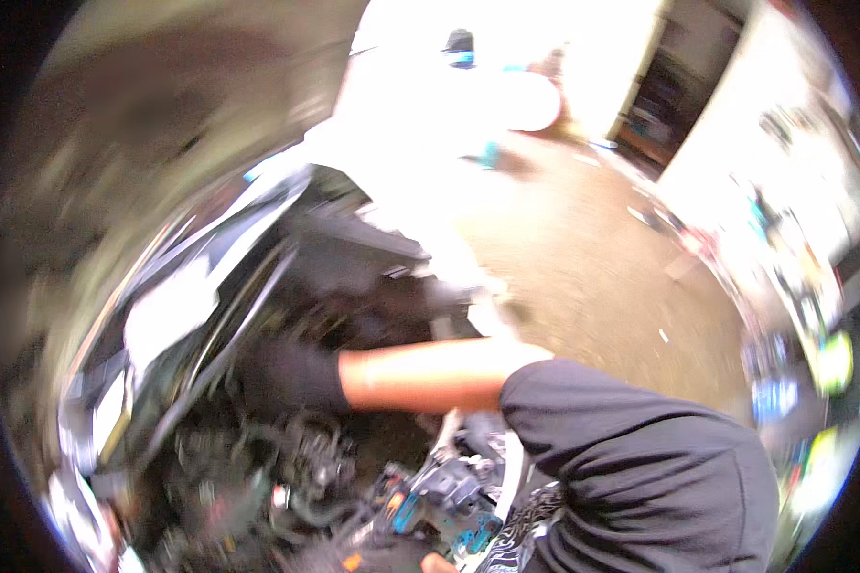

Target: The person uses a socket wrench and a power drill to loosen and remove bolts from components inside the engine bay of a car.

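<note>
My right arm reaches leftward from a dark short sleeve across an open vehicle engine bay (pixel 315 458). A black glove covers my right hand (pixel 296 374), which is smeared by motion against the dark bay, so its fingers and anything in them cannot be made out. Below the forearm lie blurred engine parts (pixel 320 454) and black-and-teal items (pixel 440 506) whose kind is unclear. At the lower edge a small patch of skin shows beside a dark rounded shape; this may be my left hand (pixel 438 563), but its fingers are hidden.
Vehicle body panels (pixel 177 306) curve along the left side of the bay. Beyond it spreads a brown floor (pixel 602 258). Cluttered shelving (pixel 803 315) with bottles and bright green items stands at the right. A dark doorway (pixel 674 86) opens at the back.
</note>
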{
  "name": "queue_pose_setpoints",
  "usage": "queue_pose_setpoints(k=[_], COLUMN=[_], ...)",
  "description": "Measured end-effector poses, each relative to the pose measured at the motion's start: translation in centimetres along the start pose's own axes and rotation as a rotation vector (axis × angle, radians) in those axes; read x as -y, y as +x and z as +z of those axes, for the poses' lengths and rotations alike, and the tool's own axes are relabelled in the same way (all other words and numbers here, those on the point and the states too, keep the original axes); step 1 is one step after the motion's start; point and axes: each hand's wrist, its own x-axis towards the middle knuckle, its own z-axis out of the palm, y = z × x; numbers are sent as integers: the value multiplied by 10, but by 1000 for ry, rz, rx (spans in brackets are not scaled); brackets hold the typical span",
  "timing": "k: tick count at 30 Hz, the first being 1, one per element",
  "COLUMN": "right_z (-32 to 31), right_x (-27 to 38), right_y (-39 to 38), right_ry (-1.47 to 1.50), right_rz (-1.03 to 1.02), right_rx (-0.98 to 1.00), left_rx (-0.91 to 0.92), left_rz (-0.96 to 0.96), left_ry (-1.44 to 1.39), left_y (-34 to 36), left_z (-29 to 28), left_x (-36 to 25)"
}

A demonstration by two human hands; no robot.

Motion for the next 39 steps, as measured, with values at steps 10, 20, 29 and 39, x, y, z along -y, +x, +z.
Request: queue_pose_setpoints(k=[10,20,29,39], right_z=[92,176,141,49], right_x=[273,413,372,104], right_y=[-686,-947,-1001,-1044], right_ry=[462,1307,1574,1137], right_rz=[1561,2088,2164,1751], right_rx=[-27,-787,-493,-604], left_rx=[45,92,402,283], left_rz=[579,224,236,53], left_ry=[-461,-632,-577,-543], left_y=[-70,-19,-174,-234], left_z=[-19,-55,-195,-233], left_x=[-68,59,-91,-34])
